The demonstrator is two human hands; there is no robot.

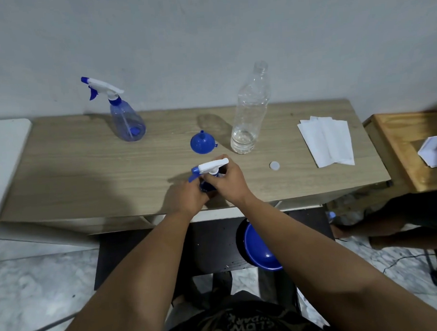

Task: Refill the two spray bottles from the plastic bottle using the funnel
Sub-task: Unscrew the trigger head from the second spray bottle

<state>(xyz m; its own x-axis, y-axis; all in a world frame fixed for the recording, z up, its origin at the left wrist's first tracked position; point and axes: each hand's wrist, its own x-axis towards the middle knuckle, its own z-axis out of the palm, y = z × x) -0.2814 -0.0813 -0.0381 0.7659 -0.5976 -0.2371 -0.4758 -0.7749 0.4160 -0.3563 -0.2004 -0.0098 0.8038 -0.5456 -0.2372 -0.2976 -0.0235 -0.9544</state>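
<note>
Spray bottle (208, 174) above wooden table (87, 171)

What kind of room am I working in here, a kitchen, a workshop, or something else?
Probably a plain room in a home rather than a kitchen or workshop: a small wood-grain laminate table pushed against a bare grey painted wall, a marbled tile floor, and a low orange-brown wooden side table beside it.

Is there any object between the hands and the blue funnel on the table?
No. The funnel lies just beyond both hands, which grip the near spray bottle; only bare table shows between. The plastic bottle stands to its right.
</note>
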